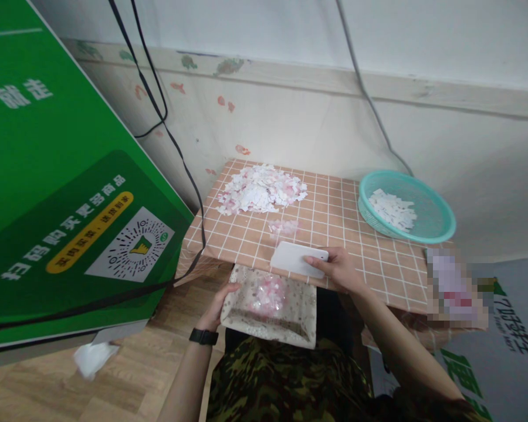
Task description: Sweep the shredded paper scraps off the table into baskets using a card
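Observation:
My left hand (pixel 220 305) grips the left rim of a speckled, square tray (pixel 270 331), its thumb over the edge. The tray is held just below the table's front edge, with pink and clear small pieces (pixel 270 296) in its middle. My right hand (pixel 339 268) is closed on the right end of a flat white plastic board (pixel 288 258), which lies close to the tabletop at the front edge, above the tray. Just beyond the board is a small patch of pale pink pieces (pixel 284 227). Farther back, a large heap of white and pink paper-like scraps (pixel 261 189) covers the table's left.
A brown checked cloth covers the table (pixel 334 205). At its right stands a turquoise mesh basket (pixel 437 205) holding white strips (pixel 391 210). A black strap (pixel 202 223) hangs over the left corner, beside a large green sign (pixel 70 146). The wall (pixel 308 129) borders the back.

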Demonstrator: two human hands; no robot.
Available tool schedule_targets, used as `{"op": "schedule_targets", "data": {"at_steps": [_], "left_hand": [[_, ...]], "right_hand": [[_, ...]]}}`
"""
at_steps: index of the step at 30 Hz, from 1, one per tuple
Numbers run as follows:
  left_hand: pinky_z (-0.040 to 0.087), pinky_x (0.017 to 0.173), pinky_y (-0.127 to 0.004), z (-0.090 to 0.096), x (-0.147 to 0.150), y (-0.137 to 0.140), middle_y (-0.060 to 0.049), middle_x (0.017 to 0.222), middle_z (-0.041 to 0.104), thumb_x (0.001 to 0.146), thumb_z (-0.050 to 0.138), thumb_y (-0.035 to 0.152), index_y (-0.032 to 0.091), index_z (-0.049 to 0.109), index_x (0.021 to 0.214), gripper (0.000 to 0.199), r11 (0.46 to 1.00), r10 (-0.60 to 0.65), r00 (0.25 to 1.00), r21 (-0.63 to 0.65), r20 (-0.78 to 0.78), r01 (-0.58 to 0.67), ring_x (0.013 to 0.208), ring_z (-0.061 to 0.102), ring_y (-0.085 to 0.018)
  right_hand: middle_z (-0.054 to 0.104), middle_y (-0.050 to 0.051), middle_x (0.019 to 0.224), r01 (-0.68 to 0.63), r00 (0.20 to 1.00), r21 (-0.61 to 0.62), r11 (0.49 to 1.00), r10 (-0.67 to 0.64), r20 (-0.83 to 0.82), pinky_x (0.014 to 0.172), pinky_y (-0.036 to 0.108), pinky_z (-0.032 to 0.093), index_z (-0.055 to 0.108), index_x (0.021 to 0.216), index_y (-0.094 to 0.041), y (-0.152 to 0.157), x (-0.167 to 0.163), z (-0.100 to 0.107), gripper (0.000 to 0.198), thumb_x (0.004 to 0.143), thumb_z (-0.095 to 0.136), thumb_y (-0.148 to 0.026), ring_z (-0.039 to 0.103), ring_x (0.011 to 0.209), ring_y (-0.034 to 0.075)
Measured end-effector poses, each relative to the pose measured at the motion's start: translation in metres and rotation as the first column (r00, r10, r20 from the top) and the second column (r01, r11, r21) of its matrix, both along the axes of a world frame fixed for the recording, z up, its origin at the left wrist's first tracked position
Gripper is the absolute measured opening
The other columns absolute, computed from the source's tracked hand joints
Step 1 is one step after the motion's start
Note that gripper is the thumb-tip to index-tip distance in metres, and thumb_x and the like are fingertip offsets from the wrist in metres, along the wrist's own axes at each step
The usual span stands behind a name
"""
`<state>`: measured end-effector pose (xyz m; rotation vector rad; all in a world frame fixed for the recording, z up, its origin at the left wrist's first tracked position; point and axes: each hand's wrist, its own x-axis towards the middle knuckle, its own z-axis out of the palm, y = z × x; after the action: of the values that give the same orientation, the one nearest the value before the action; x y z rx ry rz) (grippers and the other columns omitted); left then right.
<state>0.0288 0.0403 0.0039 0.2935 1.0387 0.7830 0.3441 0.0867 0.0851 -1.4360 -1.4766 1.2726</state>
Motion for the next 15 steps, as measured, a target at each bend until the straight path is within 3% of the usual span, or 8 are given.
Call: {"op": "schedule_targets", "data": {"at_steps": [3,8,15], "left_hand": [[0.049,0.085,-0.041,-0.002,0.0,0.0,-0.009,0.095,0.076,0.072,0.064,0.029,0.014,0.067,0.108,0.04,1.0,0.013,1.0,0.013,-0.009,-0.013,0.09,0.069,-0.029],[0.05,0.082,-0.043,0.001,0.0,0.0,-0.011,0.094,0.076,0.07,0.064,0.032,0.012,0.069,0.102,0.038,0.999,-0.004,0.999,-0.032,-0.032,0.003,0.093,0.069,-0.032],[0.05,0.079,-0.04,0.005,0.001,0.001,-0.01,0.092,0.076,0.069,0.065,0.032,0.013,0.07,0.098,0.035,0.999,-0.001,0.998,-0.032,-0.062,-0.001,0.09,0.069,-0.031]], "right_hand": [[0.06,0.002,0.063,0.125,0.989,-0.026,0.992,-0.126,-0.071,0.048,0.026,0.037,0.067,0.071,-0.014,0.005,0.015,0.002,0.033,0.07,0.072,-0.047,0.049,0.054,0.012],[0.068,0.005,0.074,0.375,0.923,0.058,0.925,-0.367,-0.113,0.055,0.03,0.045,0.072,0.081,-0.015,0.018,0.042,0.002,0.032,0.067,0.076,-0.043,0.057,0.061,0.017],[0.066,0.005,0.069,0.259,0.965,0.058,0.964,-0.261,0.016,0.05,0.027,0.041,0.071,0.078,-0.012,0.029,0.025,-0.005,0.036,0.072,0.072,-0.048,0.055,0.057,0.015]]}}
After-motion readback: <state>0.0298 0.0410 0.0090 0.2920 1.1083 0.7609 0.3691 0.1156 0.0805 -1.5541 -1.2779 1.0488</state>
